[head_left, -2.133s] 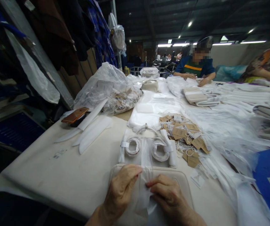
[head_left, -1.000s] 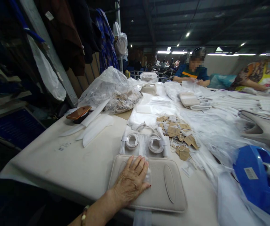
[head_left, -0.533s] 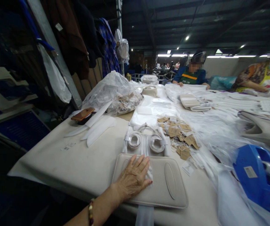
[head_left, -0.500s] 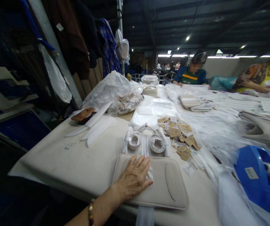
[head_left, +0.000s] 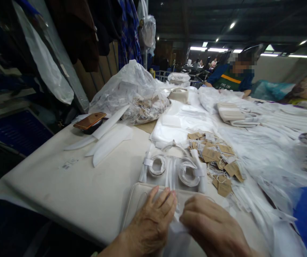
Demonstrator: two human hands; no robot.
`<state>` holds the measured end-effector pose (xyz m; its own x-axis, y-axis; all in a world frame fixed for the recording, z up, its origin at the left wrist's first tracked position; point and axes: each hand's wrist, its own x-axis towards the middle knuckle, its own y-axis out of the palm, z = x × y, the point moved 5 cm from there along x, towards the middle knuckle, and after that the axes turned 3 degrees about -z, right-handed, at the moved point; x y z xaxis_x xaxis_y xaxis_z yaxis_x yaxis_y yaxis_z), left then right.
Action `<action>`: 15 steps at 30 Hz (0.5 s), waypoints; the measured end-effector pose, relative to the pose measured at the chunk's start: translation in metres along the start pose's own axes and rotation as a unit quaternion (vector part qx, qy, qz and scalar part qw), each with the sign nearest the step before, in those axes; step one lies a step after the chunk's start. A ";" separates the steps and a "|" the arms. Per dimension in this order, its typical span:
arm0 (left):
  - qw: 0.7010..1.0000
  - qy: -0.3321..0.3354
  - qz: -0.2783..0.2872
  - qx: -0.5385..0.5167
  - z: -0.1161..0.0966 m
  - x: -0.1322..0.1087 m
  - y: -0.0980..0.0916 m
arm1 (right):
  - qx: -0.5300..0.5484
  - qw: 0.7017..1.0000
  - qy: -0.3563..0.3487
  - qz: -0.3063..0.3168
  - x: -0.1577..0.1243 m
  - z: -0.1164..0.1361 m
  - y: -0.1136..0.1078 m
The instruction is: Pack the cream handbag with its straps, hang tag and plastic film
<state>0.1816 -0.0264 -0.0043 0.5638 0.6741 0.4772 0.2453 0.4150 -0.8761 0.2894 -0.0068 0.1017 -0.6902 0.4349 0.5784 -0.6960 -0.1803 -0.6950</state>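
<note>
The right hand (head_left: 212, 223), out of view half a second ago, has been brought over the beige panel (head_left: 134, 203), next to the left hand (head_left: 153, 221), whose open grip is kept laid on it with nothing held. The panel is rested on the surface (head_left: 97, 192), on the near side of two rolled straps (head_left: 157, 174). A pale strip (head_left: 178, 228) is met by the right hand's curled, blurred fingers; whether it is gripped cannot be told. The panel, it is judged, is being steadied while the strip is worked
</note>
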 end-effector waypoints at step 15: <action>0.977 0.006 -0.199 -0.079 0.004 -0.005 0.005 | -0.106 0.985 0.127 -0.046 -0.023 -0.083 0.047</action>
<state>0.1772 -0.0250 -0.0109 0.4085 0.4713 0.7817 0.5648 0.5422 -0.6221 0.2884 0.0478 0.0203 -0.5349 0.6524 0.5368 -0.6783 0.0471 -0.7332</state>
